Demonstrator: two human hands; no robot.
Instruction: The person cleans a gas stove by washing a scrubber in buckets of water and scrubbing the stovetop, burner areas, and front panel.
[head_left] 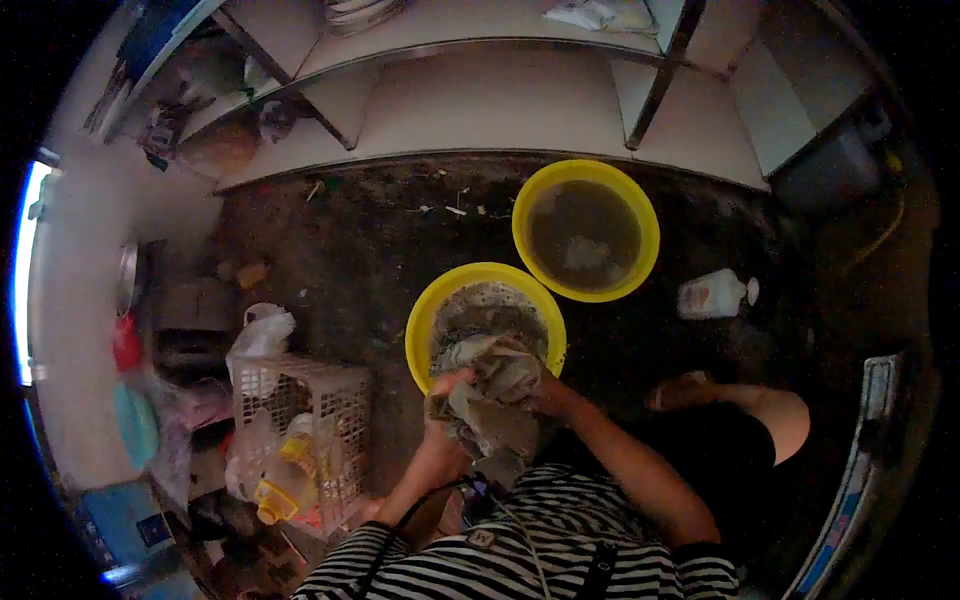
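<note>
A wet, greyish cloth [500, 385] is bunched up between my two hands, over the near rim of a yellow basin [418, 335]. My left hand [448, 420] grips its left side, fingers closed around the fabric. On the right, my right hand [552, 393] is closed on the cloth's other side, its fingers partly hidden by the folds. Grey, sudsy water shows in the basin behind the cloth. A second yellow basin [648, 205] with murky water stands behind and to the right, close beside the first.
A white bottle [712, 295] lies on the dark floor at the right. To the left stands a white plastic crate [340, 420] holding a yellow-capped container and bags. Shelving [480, 105] runs along the back. Small scraps litter the floor near it.
</note>
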